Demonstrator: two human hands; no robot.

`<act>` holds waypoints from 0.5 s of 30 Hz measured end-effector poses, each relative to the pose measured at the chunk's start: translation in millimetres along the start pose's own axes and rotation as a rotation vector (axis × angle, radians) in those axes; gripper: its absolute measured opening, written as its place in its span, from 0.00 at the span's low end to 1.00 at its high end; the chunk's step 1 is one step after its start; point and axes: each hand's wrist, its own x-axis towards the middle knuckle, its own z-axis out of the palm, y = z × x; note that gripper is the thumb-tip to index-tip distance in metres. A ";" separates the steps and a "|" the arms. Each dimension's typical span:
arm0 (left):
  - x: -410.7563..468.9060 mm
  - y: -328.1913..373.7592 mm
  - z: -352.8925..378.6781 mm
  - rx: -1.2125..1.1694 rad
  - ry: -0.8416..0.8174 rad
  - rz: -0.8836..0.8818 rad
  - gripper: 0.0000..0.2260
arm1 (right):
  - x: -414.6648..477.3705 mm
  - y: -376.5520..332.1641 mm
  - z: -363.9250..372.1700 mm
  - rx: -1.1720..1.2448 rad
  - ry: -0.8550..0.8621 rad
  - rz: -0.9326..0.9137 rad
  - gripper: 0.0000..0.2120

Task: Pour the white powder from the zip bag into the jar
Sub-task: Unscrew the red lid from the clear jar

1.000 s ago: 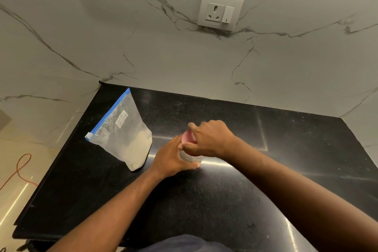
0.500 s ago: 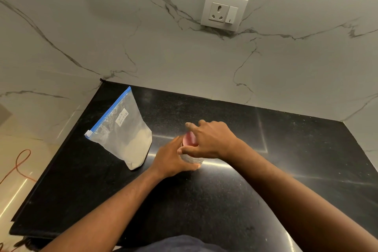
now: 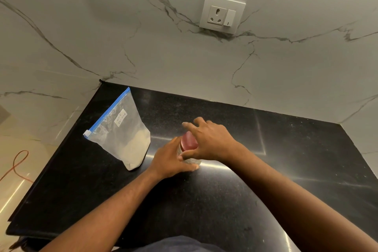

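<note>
A clear zip bag with a blue seal and a small handwritten label stands on the black counter, left of my hands; white powder fills its lower part. A small clear jar with a red lid stands at the counter's middle. My left hand wraps the jar's body from the left. My right hand lies over the red lid, thumb against its near edge and fingers spread past it. Most of the jar is hidden by both hands.
A marble wall rises behind the counter, with a white socket and switch plate on it. The counter's left edge drops to a pale floor where an orange cable lies. Dark cloth shows at the bottom edge.
My right hand's fingers have opened and spread over the red lid, turning on it. My left hand stays around the jar. The bag has not moved.
</note>
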 end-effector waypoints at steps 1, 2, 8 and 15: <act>-0.1 0.6 0.1 -0.001 -0.001 -0.001 0.41 | 1.1 -0.7 4.1 -0.056 0.007 0.024 0.48; -0.6 1.8 0.0 0.000 0.002 -0.003 0.43 | 1.9 -1.2 6.6 -0.075 0.009 0.009 0.47; -5.8 10.6 -4.2 -0.006 0.022 -0.023 0.40 | -5.5 11.0 -4.3 0.023 -0.029 -0.233 0.43; -5.8 16.1 -6.1 0.021 0.029 -0.011 0.43 | -25.7 64.1 13.0 0.962 0.336 -0.059 0.38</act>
